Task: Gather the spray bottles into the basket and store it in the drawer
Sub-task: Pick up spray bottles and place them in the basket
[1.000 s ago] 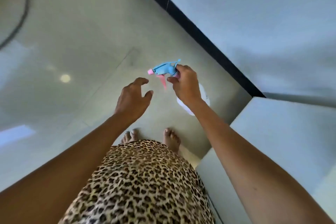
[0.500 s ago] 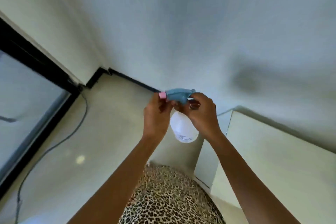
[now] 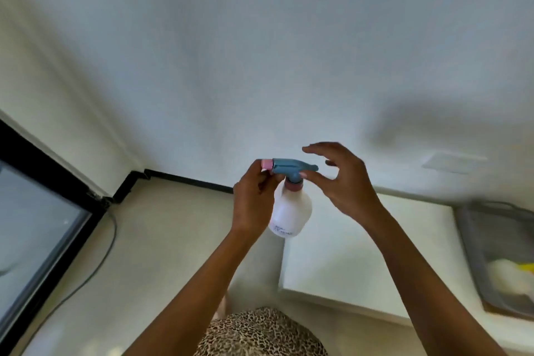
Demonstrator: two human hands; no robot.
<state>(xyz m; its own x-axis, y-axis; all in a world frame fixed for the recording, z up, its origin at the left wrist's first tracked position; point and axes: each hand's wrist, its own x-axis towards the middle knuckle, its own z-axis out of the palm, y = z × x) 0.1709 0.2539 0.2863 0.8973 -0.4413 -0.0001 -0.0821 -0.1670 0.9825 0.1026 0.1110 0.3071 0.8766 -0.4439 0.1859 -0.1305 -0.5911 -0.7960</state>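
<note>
A white spray bottle (image 3: 291,211) with a blue trigger head and pink nozzle hangs in the air in front of me, at the middle of the view. My left hand (image 3: 252,199) grips it at the trigger, fingers curled under the nozzle. My right hand (image 3: 344,179) is just right of the blue head, fingers spread and loosely bent, its thumb tip near the bottle's neck. At the right edge a grey basket (image 3: 474,243) sits on the white top, with a white and yellow bottle (image 3: 511,272) lying inside, blurred.
A white cabinet top (image 3: 361,257) lies below my right arm, against a white wall. A dark-framed glass door (image 3: 37,237) stands at the left, with a grey cable (image 3: 108,243) on the pale floor beside it.
The bottle passed from my right hand to my left; the right hand let go and opened. The view swung right, bringing the basket into sight.
</note>
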